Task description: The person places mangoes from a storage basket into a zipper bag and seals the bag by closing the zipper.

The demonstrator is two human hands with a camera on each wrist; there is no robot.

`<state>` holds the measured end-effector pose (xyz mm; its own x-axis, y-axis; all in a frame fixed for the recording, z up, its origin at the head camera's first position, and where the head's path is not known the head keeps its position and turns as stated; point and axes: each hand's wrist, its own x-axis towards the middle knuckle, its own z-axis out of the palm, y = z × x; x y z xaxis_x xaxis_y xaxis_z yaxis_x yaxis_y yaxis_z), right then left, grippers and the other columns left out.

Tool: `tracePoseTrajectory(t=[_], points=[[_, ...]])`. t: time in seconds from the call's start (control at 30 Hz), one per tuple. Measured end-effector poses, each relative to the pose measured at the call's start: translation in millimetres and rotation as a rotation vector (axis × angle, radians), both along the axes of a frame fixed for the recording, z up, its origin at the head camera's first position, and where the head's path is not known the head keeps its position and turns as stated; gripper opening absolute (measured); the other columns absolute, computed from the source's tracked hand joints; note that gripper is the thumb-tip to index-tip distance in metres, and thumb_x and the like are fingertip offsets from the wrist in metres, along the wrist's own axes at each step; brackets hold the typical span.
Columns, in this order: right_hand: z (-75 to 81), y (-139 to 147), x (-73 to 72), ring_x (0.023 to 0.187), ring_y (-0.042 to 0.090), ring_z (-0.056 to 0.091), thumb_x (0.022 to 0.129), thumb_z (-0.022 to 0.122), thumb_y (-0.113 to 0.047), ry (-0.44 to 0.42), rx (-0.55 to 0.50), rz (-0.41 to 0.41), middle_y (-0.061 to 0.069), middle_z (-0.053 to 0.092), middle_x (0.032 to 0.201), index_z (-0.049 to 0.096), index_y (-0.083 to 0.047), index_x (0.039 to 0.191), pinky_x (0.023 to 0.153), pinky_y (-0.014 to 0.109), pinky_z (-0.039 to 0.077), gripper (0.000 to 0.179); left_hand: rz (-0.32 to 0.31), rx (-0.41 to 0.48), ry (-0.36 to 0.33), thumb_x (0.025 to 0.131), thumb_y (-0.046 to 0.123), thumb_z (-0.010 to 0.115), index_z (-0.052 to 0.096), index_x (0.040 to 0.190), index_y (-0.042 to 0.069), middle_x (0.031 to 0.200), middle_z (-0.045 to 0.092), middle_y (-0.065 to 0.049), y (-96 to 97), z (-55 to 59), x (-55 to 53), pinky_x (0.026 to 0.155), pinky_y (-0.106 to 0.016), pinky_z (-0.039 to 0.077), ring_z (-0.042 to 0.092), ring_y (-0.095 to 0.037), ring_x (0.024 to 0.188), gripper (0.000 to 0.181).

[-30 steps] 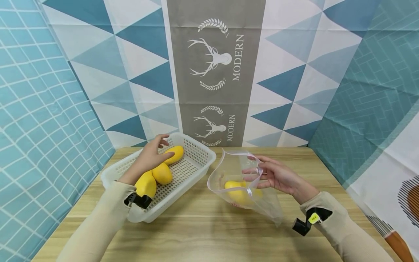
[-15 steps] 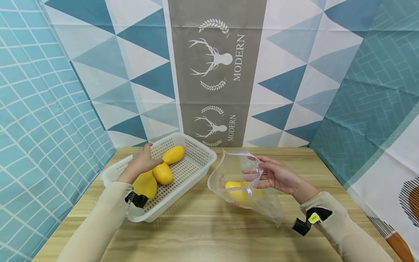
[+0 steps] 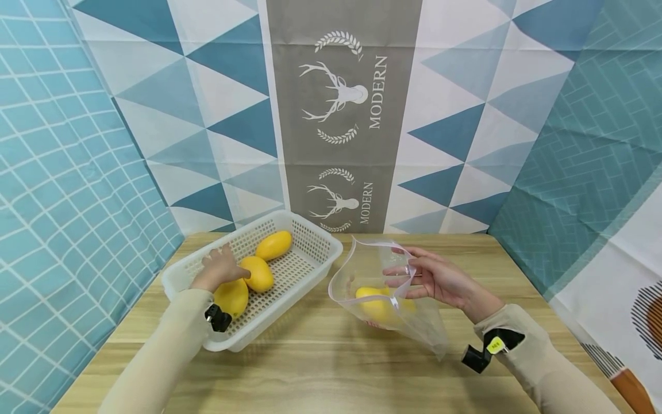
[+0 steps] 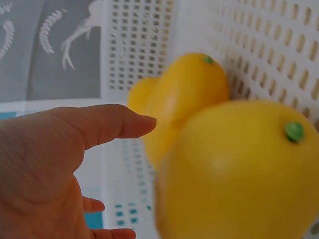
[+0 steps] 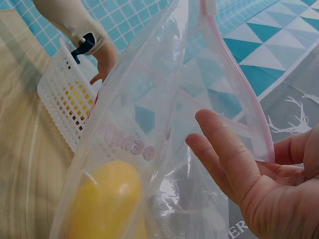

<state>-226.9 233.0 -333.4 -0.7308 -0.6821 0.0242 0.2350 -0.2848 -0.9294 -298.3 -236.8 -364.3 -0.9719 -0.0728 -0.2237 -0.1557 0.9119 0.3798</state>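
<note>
My left hand point(image 3: 221, 269) is low inside the white plastic basket point(image 3: 323, 261), over its left part, with the thumb stretched out and nothing held. Beside it lie three yellow mango-like fruits: a near one point(image 3: 233, 297), a middle one point(image 3: 257, 274) and a far one point(image 3: 274, 245). Green stem nubs show on two in the left wrist view, where the large near fruit point(image 4: 239, 169) sits just past the thumb. My right hand point(image 3: 439, 279) holds the rim of a clear zip bag point(image 3: 346, 282), with some fingers spread against it. Yellow fruit point(image 5: 107, 199) lies inside the bag.
Basket and bag stand on a wooden table point(image 3: 310, 368), with bare wood between them and in front. Behind rises a patterned cloth backdrop point(image 3: 336, 115); a blue tiled cloth point(image 3: 62, 172) closes the left side.
My left hand has moved down and to the left into the basket, off the far fruit and towards the near ones. The right hand and the bag have stayed still.
</note>
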Motion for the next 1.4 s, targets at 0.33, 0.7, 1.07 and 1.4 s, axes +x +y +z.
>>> tracePoseTrajectory(t=[0.33, 0.7, 1.07, 1.4], points=[[-0.9, 1, 0.3, 0.112, 0.03, 0.065, 0.109, 0.03, -0.009, -0.004, 0.009, -0.011, 0.017, 0.064, 0.127, 0.016, -0.003, 0.157, 0.082, 0.038, 0.057, 0.051, -0.003, 0.009, -0.112, 0.082, 0.038, 0.073, 0.0, 0.147, -0.019, 0.135, 0.013, -0.051, -4.5, -7.7, 2.2, 0.097, -0.071, 0.034, 0.021, -0.066, 0.124, 0.113], [-1.2, 2, -1.7, 0.113, 0.03, 0.065, 0.109, 0.032, -0.011, 0.002, 0.02, -0.017, 0.017, 0.064, 0.127, 0.022, -0.005, 0.156, 0.082, 0.038, 0.057, 0.048, 0.003, 0.009, -0.182, 0.071, 0.034, 0.083, -0.006, 0.15, -0.014, 0.139, 0.012, -0.049, -0.2, -7.0, 2.8, 0.099, -0.065, 0.038, 0.038, -0.061, 0.116, 0.128], [-0.6, 3, -1.9, 0.113, 0.03, 0.065, 0.109, 0.032, -0.011, 0.006, 0.029, -0.025, 0.016, 0.065, 0.127, 0.037, -0.012, 0.149, 0.082, 0.038, 0.057, 0.04, -0.05, -0.035, -0.149, 0.076, 0.039, 0.076, 0.002, 0.147, -0.02, 0.14, 0.013, -0.051, -3.9, -6.5, -0.3, 0.097, -0.069, 0.036, 0.027, -0.066, 0.125, 0.118], [-1.3, 2, -2.1, 0.112, 0.03, 0.066, 0.109, 0.032, -0.011, 0.01, 0.042, -0.034, 0.015, 0.065, 0.126, 0.015, -0.002, 0.157, 0.082, 0.038, 0.057, 0.052, -0.09, 0.04, -0.123, 0.081, 0.042, 0.069, 0.017, 0.143, -0.023, 0.133, 0.036, -0.044, -16.9, -0.7, -0.7, 0.091, -0.055, 0.045, 0.05, -0.042, 0.102, 0.104]])
